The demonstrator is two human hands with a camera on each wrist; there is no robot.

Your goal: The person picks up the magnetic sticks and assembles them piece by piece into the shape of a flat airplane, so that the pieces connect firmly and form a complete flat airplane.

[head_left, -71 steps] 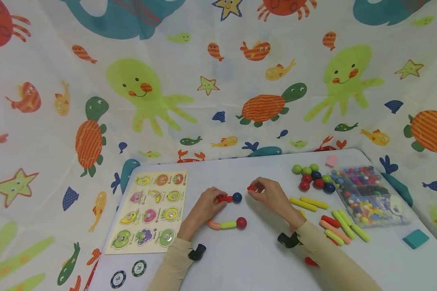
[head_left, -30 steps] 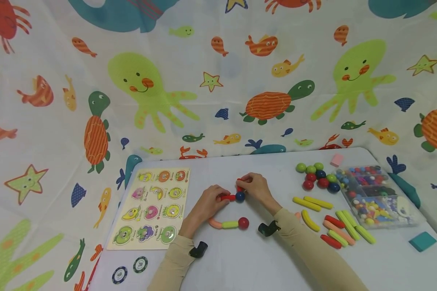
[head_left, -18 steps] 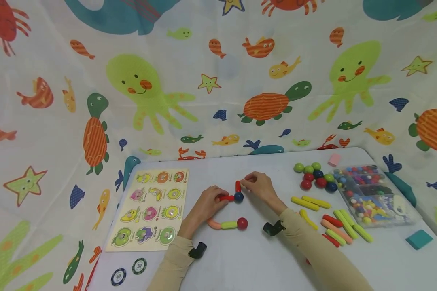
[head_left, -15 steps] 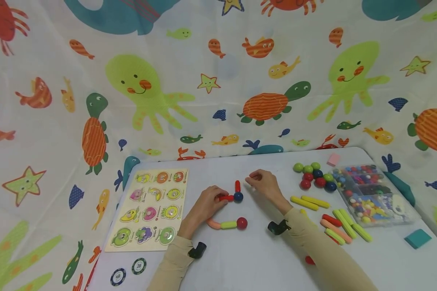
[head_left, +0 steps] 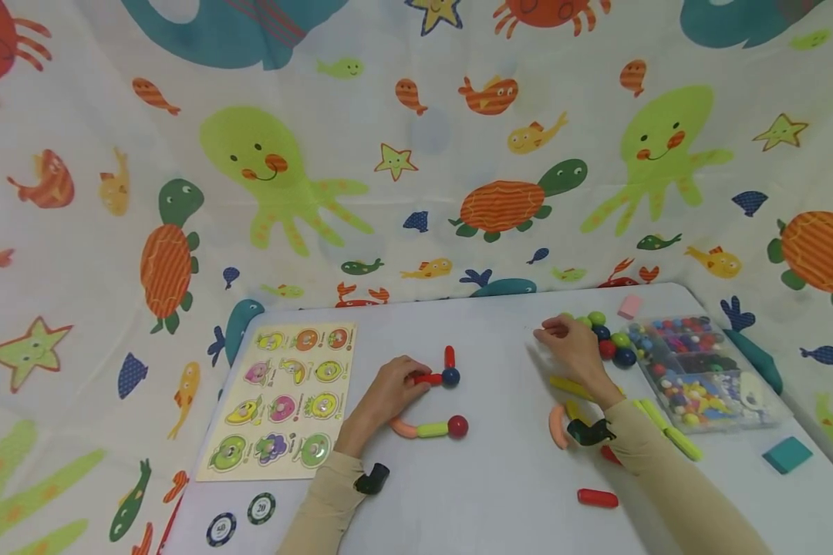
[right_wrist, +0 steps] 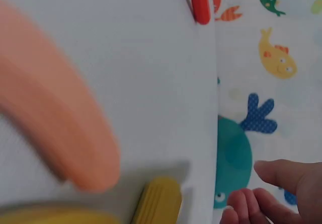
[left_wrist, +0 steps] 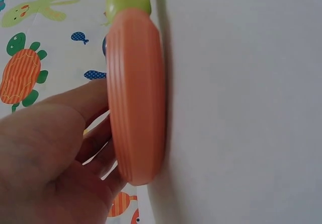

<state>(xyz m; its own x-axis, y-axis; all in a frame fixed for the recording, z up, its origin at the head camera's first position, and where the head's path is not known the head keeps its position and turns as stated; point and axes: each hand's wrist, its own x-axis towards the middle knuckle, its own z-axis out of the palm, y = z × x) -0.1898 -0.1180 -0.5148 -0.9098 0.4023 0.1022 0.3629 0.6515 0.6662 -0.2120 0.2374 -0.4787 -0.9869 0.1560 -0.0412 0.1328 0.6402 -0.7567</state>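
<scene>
My left hand point(head_left: 391, 388) pinches a short red toy rod point(head_left: 430, 378) near the middle of the table. That rod meets a dark blue ball point(head_left: 450, 377), from which a second red rod point(head_left: 449, 356) points away toward the back. Just in front lies a chain of a curved salmon rod point(left_wrist: 136, 98), a green rod point(head_left: 433, 430) and a red ball point(head_left: 457, 426). My right hand point(head_left: 575, 353) is over the table's right side beside the loose balls, its fingers loosely bent and holding nothing. It partly hides the balls and yellow rods point(head_left: 569, 386).
Green, red and blue balls point(head_left: 607, 349) cluster near a divided clear bead box point(head_left: 711, 374). More rods, a loose red rod point(head_left: 598, 498) and a teal block point(head_left: 787, 455) lie at right. A fruit puzzle board point(head_left: 278, 401) and two round chips point(head_left: 261, 508) are at left.
My right hand brought a red rod to the blue ball, let go of it there, and moved right toward the loose balls. My left hand kept hold of its red rod.
</scene>
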